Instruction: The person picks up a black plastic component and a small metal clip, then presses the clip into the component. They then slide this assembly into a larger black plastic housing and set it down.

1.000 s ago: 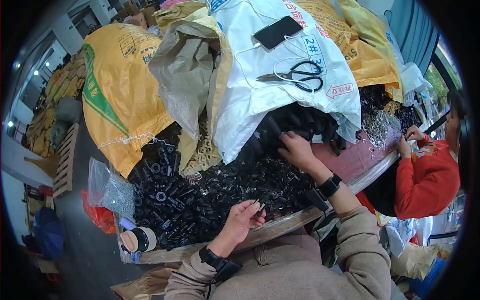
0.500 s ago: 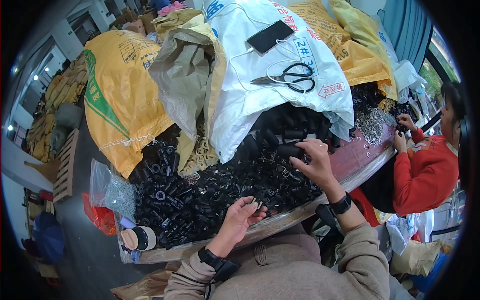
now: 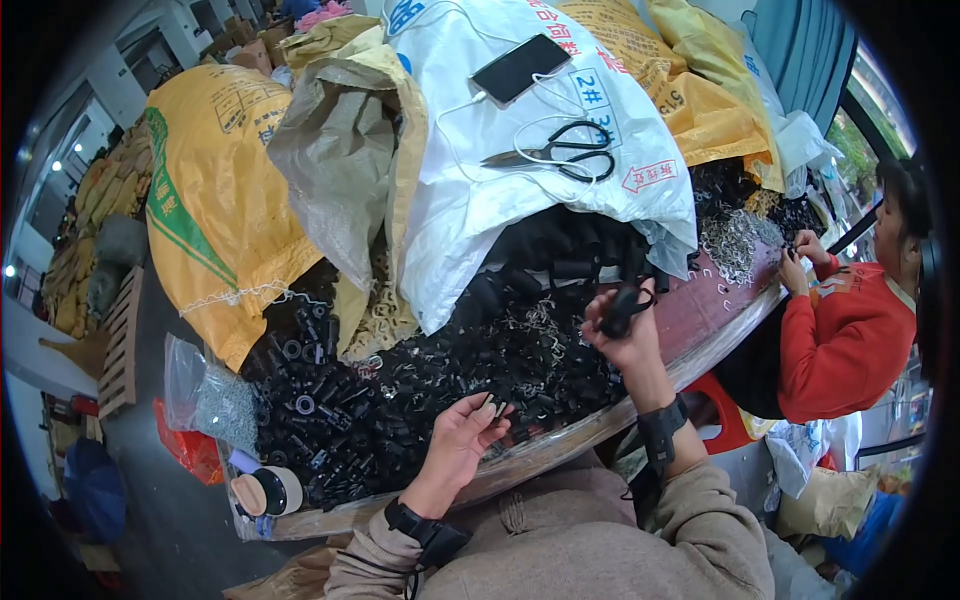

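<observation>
My left hand (image 3: 458, 442) pinches a small metal piece (image 3: 497, 404) between thumb and fingertips, over the near edge of a pile of small black parts (image 3: 450, 385). My right hand (image 3: 632, 345) is palm up with fingers curled round a black rounded part (image 3: 624, 312) that seems to have a hole or ring at its end. It is raised beside the larger black cylinders (image 3: 575, 268) that spill from the mouth of a white woven sack (image 3: 470, 230). Light metal hooks (image 3: 545, 335) lie scattered among the black parts.
Scissors (image 3: 560, 152) and a phone (image 3: 520, 68) with a white cable lie on the white sack. A yellow sack (image 3: 215, 200) and a lidded cup (image 3: 268, 491) are at left. At right, a person in red (image 3: 850, 335) works beside a heap of metal hooks (image 3: 735, 245).
My right hand has drawn back from the black cylinders and turned palm up, now with a black part in its fingers. My left hand keeps its pinch. The whole view shifted slightly.
</observation>
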The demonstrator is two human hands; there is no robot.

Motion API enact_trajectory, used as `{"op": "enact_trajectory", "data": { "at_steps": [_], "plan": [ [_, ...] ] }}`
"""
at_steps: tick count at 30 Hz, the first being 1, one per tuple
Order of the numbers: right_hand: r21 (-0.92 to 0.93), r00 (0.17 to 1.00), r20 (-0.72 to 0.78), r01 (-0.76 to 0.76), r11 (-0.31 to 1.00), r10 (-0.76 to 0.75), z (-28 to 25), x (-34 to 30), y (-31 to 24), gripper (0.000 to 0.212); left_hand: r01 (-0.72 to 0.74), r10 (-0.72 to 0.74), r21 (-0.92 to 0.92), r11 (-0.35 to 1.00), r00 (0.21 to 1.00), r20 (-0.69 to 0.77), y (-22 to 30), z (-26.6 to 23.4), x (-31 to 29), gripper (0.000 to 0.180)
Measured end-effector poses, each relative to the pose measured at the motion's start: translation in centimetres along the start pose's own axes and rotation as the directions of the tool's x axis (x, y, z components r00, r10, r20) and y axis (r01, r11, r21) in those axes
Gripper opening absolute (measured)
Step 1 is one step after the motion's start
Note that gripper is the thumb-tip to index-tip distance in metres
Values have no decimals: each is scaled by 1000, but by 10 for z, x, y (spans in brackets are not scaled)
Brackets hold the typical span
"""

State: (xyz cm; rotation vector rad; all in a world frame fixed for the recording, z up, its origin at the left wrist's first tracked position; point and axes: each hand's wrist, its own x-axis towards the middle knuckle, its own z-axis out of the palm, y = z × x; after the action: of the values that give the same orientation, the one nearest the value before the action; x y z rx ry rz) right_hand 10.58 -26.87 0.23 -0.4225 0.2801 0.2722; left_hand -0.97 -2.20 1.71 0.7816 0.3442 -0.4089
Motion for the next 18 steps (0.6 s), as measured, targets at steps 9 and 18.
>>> {"op": "enact_trajectory", "data": {
  "at_steps": [9, 18],
  "plan": [
    [-868, 974, 210, 149, 474, 80, 24, -43, 21, 35, -36, 36, -4, 999, 999, -6, 6, 3, -2, 26],
    [-794, 748, 576, 608, 7, 331, 50, -65, 31, 41, 48, -81, 254, 966, 989, 121, 8, 11, -6, 28]
  ]
}}
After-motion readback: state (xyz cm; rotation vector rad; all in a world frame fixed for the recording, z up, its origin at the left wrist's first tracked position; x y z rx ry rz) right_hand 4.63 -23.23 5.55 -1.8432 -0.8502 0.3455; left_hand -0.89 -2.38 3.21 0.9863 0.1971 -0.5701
